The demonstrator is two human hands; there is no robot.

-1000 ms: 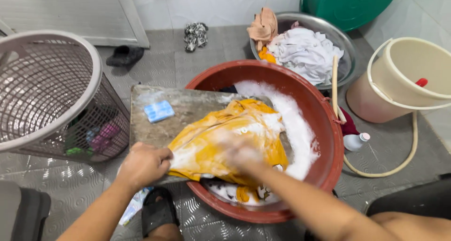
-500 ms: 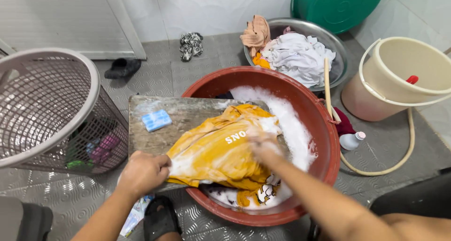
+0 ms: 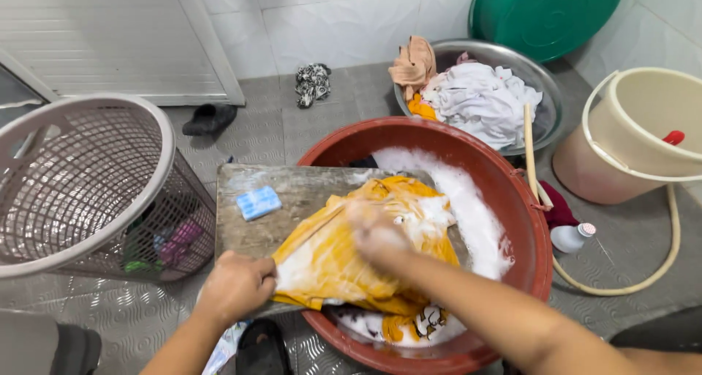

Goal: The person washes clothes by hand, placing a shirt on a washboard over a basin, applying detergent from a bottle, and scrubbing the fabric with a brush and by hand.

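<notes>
1. A tiled washroom floor (image 3: 292, 130) in grey, with white wall tiles at 12 o'clock, carries everything here.
2. The red basin (image 3: 537, 229) sits at centre, foamy water inside; a grey laundry basket (image 3: 88, 192) stands at 9 o'clock, a cream bucket (image 3: 636, 137) at 3 o'clock, a green tub (image 3: 545, 9) and a metal bowl of clothes (image 3: 479, 97) at 1 o'clock.
3. A wooden washboard (image 3: 292, 192) lies tilted across the basin's near-left rim, a blue soap bar (image 3: 258, 202) resting on its upper left.
4. The yellow garment (image 3: 344, 261), soapy, is spread over the board, its lower end hanging into the basin.
5. The left hand (image 3: 235, 287) has its grip closed on the garment's left edge at the board's near corner, pinning it.
6. The right hand (image 3: 376, 232) presses on the cloth's middle; it is motion-blurred, so how far its grip is closed I cannot tell.
7. Judged from this, the scrubbing step is in hand; the next move calls for a firm pin by the left hand while the right rubs along the board.
</notes>
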